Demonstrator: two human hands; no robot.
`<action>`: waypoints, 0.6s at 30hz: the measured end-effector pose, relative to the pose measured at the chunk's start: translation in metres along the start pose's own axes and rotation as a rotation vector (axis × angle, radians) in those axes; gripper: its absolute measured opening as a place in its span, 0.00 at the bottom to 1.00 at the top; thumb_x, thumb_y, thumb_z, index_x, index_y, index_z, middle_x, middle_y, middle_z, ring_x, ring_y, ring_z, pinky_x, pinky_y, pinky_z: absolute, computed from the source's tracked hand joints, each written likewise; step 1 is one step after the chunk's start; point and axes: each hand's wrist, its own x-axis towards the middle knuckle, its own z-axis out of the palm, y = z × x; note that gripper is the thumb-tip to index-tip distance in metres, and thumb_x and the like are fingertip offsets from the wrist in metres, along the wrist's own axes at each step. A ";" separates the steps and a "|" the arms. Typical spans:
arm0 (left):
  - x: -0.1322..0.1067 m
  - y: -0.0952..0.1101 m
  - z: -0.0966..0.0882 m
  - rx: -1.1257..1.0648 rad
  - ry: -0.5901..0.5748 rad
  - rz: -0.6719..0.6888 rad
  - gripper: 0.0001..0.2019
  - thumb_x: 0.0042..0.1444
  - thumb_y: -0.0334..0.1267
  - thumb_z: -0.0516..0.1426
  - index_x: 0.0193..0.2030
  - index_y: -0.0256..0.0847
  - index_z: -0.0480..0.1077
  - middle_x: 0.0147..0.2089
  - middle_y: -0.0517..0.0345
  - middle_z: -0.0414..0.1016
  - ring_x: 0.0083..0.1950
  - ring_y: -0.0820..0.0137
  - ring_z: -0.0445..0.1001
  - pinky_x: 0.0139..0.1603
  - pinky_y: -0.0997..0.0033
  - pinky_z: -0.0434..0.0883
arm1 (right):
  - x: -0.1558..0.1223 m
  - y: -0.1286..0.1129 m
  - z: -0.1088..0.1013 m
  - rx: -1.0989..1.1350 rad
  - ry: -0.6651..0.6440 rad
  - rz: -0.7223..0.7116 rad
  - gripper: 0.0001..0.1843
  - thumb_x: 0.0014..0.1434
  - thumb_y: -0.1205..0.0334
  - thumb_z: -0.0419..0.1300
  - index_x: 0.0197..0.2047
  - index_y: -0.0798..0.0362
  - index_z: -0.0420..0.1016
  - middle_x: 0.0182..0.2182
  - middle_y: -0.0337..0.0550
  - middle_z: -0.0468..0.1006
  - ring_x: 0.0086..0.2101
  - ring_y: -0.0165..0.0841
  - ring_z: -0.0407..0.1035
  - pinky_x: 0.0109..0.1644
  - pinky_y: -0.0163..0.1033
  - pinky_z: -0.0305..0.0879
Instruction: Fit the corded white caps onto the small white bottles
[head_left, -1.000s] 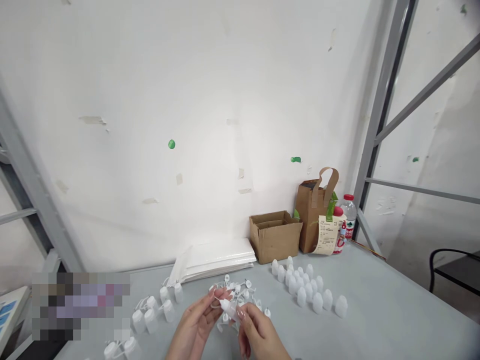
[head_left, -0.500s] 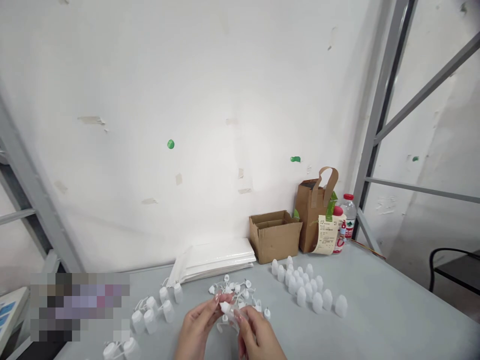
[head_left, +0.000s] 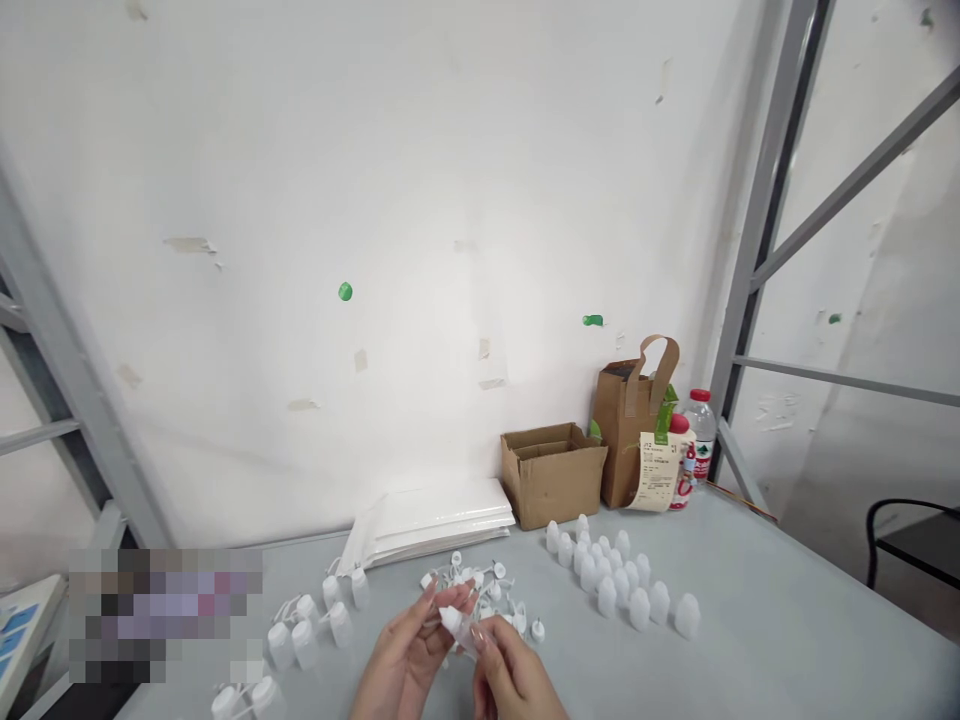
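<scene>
My right hand [head_left: 514,665] is closed around a small translucent white bottle [head_left: 466,634]. The bottle is tilted, with its white tip [head_left: 450,618] pointing up and left. Beside that tip, my left hand [head_left: 405,645] has its thumb and fingers apart, palm partly showing, and nothing visible in its grasp. Just behind both hands lies a loose pile of white caps with thin straps [head_left: 495,590], partly covered by the fingers. On the left stand several capped white bottles [head_left: 304,643] with straps. To the right are several rounded, translucent white pieces [head_left: 639,608] standing upright.
A stack of white plastic packages [head_left: 427,515] lies against the wall. An open cardboard box [head_left: 555,490], a brown paper bag [head_left: 619,440] and a red-capped water bottle [head_left: 701,430] stand at the back right. Grey metal posts [head_left: 757,250] frame the grey table [head_left: 787,620].
My left fingers have come off the tip of the bottle and spread apart. My right hand still holds the bottle. The view has shifted slightly.
</scene>
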 end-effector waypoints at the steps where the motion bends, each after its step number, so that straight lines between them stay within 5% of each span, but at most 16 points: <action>1: 0.000 -0.001 0.000 -0.005 0.001 0.000 0.08 0.46 0.37 0.62 0.30 0.33 0.78 0.37 0.47 0.82 0.41 0.62 0.78 0.43 0.71 0.72 | 0.000 0.002 0.000 -0.007 0.004 -0.002 0.33 0.51 0.29 0.40 0.34 0.52 0.64 0.12 0.30 0.60 0.14 0.26 0.53 0.20 0.32 0.52; 6: 0.002 -0.004 0.000 -0.048 0.016 -0.033 0.09 0.45 0.37 0.63 0.32 0.32 0.78 0.40 0.45 0.81 0.46 0.59 0.76 0.49 0.67 0.70 | 0.000 0.000 -0.004 -0.106 0.018 -0.025 0.33 0.55 0.32 0.38 0.34 0.52 0.67 0.14 0.35 0.64 0.17 0.29 0.58 0.25 0.34 0.57; 12: 0.009 0.000 -0.006 0.109 0.012 0.057 0.16 0.42 0.46 0.63 0.33 0.34 0.78 0.46 0.43 0.78 0.51 0.54 0.73 0.52 0.62 0.67 | -0.002 -0.023 -0.016 -0.388 -0.060 -0.082 0.22 0.56 0.42 0.51 0.35 0.52 0.73 0.29 0.45 0.75 0.34 0.38 0.66 0.43 0.41 0.59; 15: 0.013 0.001 -0.011 0.300 0.183 0.172 0.16 0.43 0.48 0.62 0.34 0.37 0.78 0.42 0.47 0.80 0.44 0.57 0.75 0.46 0.63 0.67 | 0.002 -0.037 -0.022 -0.214 -0.090 -0.112 0.21 0.57 0.43 0.50 0.36 0.53 0.72 0.30 0.44 0.74 0.33 0.36 0.67 0.41 0.40 0.62; 18: 0.011 -0.008 -0.012 0.575 0.307 0.422 0.09 0.39 0.42 0.64 0.28 0.41 0.77 0.31 0.53 0.79 0.35 0.61 0.72 0.39 0.69 0.66 | 0.016 -0.052 -0.028 -0.187 0.107 -0.219 0.17 0.55 0.46 0.55 0.37 0.51 0.72 0.37 0.45 0.72 0.40 0.38 0.65 0.46 0.41 0.60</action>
